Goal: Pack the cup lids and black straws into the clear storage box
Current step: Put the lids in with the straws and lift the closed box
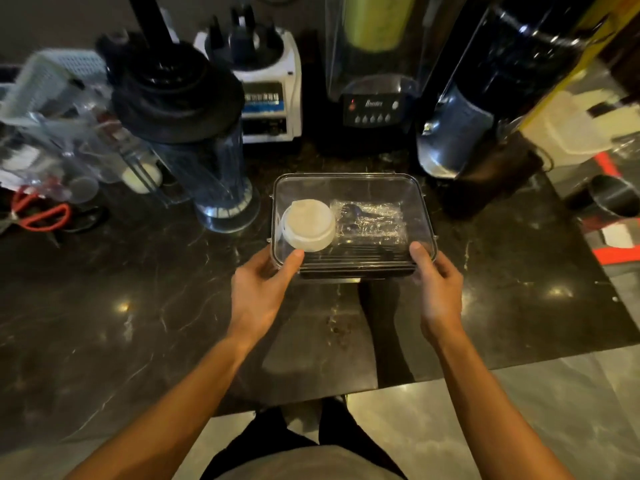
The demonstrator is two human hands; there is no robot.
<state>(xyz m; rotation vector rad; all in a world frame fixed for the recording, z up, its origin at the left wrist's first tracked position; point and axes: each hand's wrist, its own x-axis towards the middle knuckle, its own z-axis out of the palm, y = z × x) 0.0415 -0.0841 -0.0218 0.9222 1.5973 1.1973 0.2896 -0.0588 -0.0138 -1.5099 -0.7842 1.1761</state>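
Both my arms reach forward over the dark marble tabletop [138,306]. My left hand [258,292] clasps the near left corner of the clear storage box [420,202], thumb on its lid; my right hand [438,289] clasps the near right corner likewise. The box sits between my hands, lid on. Inside, a stack of white cup lids [308,225] lies left, plastic-wrapped black straws [369,223] right.
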